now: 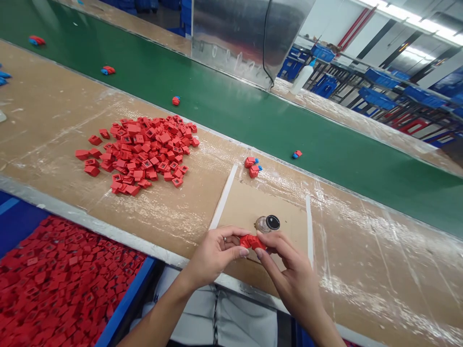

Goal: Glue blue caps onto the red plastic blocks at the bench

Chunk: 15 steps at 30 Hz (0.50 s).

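Hands at the near edge of a cardboard-covered workbench (pixel 365 270), seen from above: beyond the bench runs a green conveyor belt (pixel 289 130) carrying scattered red-and-blue parts (pixel 108 70), and at lower left stands a blue-rimmed bin (pixel 125 299) filled with red square pieces. On the bench lies a heaped pile of red square plastic pieces (pixel 139 154). To its right, two red-and-blue assembled parts (pixel 252 167) sit at the far edge of a cardboard pad (pixel 249 207) bounded by white tape strips (pixel 223 197). The left hand (pixel 213 255), with a ring (pixel 224 239) on one finger, and the right hand (pixel 285 274) are together over the pad's near edge, their fingertips pinching a red plastic part (pixel 252 242) between them. Its long axis runs across the view, roughly along the bench edge. A small glass jar with a black lid (pixel 266 224) lies on the pad just beyond that part, nearer the right hand than the left; whether the jar touches the part cannot be told.
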### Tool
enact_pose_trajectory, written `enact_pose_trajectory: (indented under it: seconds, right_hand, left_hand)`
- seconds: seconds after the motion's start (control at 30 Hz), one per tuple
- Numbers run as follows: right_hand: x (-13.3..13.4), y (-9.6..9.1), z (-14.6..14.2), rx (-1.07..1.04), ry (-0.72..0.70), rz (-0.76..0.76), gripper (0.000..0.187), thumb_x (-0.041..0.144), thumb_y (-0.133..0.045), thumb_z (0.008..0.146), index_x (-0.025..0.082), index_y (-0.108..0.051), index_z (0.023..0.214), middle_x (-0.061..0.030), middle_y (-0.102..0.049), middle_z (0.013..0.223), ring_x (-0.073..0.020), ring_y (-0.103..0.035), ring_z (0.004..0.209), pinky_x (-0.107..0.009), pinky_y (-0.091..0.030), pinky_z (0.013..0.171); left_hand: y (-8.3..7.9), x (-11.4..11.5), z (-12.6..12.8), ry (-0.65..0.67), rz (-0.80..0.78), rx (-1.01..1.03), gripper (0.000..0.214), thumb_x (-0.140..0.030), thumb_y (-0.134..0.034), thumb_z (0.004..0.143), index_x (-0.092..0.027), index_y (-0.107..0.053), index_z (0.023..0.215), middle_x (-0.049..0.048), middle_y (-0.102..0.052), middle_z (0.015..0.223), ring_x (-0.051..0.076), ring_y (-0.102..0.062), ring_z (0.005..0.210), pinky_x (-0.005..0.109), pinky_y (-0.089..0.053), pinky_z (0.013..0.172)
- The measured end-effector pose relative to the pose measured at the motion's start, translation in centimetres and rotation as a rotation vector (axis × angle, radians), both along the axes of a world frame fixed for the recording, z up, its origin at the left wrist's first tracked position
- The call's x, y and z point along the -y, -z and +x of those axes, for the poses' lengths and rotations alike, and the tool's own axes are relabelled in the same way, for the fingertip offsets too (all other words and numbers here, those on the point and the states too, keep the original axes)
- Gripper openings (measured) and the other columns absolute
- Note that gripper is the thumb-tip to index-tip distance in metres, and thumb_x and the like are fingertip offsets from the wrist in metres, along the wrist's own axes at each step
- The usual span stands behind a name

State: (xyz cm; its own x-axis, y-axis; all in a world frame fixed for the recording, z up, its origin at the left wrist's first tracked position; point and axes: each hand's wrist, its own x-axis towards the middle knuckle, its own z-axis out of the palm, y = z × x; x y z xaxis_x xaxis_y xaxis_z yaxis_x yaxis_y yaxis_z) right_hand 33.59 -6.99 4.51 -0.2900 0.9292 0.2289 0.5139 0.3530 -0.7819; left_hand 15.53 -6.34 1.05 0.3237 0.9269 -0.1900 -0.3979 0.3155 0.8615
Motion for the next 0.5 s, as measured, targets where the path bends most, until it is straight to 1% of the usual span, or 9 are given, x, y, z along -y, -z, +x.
enact_pose_trajectory:
  seconds: [0.07,0.27,0.37,0.5]
  right_hand:
    - [0.25,0.10,-0.02,0.000,-0.007,-0.007,0.011,0.021,-0.057,0.097,0.023,-0.065,0.105,-0.0031,-0.062,0.097,-0.0163,-0.061,0.088,-0.026,-0.049,0.076]
    - [0.80,0.64,-0.29,-0.003,-0.032,-0.011,0.013,0.018,-0.055,0.098,0.022,-0.065,0.105,-0.0035,-0.060,0.093,-0.0161,-0.060,0.084,-0.025,-0.048,0.073]
    - [0.96,0.86,-0.62,-0.005,-0.016,0.003,0.013,0.018,-0.053,0.098,0.020,-0.065,0.103,-0.0045,-0.060,0.091,-0.0165,-0.059,0.082,-0.026,-0.048,0.072]
    - [1.04,0.82,-0.81,-0.003,0.002,0.022,0.014,0.019,-0.053,0.097,0.019,-0.066,0.100,-0.0051,-0.061,0.089,-0.0177,-0.060,0.080,-0.028,-0.049,0.071]
  left_hand:
    - [0.11,-0.02,-0.09,0.005,-0.016,-0.011,0.028,-0.018,-0.074,0.078,-0.014,-0.073,0.105,0.0097,-0.074,0.103,0.018,-0.068,0.087,0.030,-0.053,0.080]
    - [0.49,-0.17,-0.33,0.043,-0.017,-0.038,0.024,-0.017,-0.072,0.077,-0.014,-0.075,0.101,0.0061,-0.072,0.092,0.014,-0.063,0.075,0.025,-0.051,0.071]
    - [0.33,-0.23,-0.38,0.043,-0.010,-0.037,0.023,-0.015,-0.071,0.078,-0.015,-0.075,0.100,0.0045,-0.072,0.089,0.013,-0.062,0.074,0.024,-0.050,0.070]
    - [0.04,-0.29,-0.41,0.062,-0.008,-0.058,0.021,-0.015,-0.071,0.077,-0.013,-0.075,0.098,0.0047,-0.072,0.088,0.013,-0.063,0.074,0.024,-0.051,0.071]
